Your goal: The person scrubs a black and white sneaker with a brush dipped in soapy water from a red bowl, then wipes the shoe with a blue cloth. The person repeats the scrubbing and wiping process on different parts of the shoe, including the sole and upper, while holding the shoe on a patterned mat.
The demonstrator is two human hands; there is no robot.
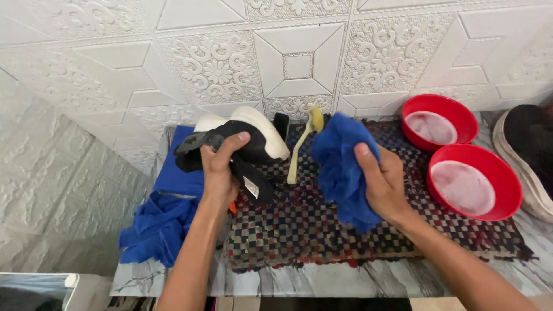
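Note:
My left hand (220,167) grips a black shoe with a white sole (253,135), holding it tilted above the checkered mat (322,230). Its tongue with a small white tag hangs down under my palm. My right hand (385,183) is closed around a bunched blue cloth (343,167), raised just right of the shoe. The two hands are a short way apart and the cloth does not touch the shoe.
A pale brush (302,144) lies on the mat between my hands. Two red bowls (440,121) (472,181) of whitish liquid stand at the right. Another blue cloth (164,213) lies at the left edge. A second dark shoe (527,155) sits far right. The marble counter (345,279) meets an embossed white wall.

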